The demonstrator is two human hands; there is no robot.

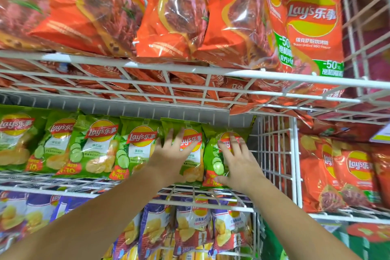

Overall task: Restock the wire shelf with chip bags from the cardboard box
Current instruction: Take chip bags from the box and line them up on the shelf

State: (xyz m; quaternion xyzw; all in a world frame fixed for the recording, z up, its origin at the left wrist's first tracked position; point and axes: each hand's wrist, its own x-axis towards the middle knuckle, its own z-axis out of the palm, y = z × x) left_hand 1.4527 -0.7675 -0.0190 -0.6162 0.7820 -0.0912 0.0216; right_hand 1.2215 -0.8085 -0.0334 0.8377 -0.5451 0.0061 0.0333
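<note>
Two chip bags (191, 172) sit half-hidden under left hand (168, 157) and right hand (240, 164), fingers (234, 144) spread.

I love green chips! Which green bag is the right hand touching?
The last green bag, at the row's right end by the wire divider. The right hand lies on it; the left hand touches its neighbour.

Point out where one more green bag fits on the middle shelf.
Only the narrow gap between the rightmost green bag and the wire side panel. Leftward the green bags overlap; the orange bags above are packed tight.
</note>
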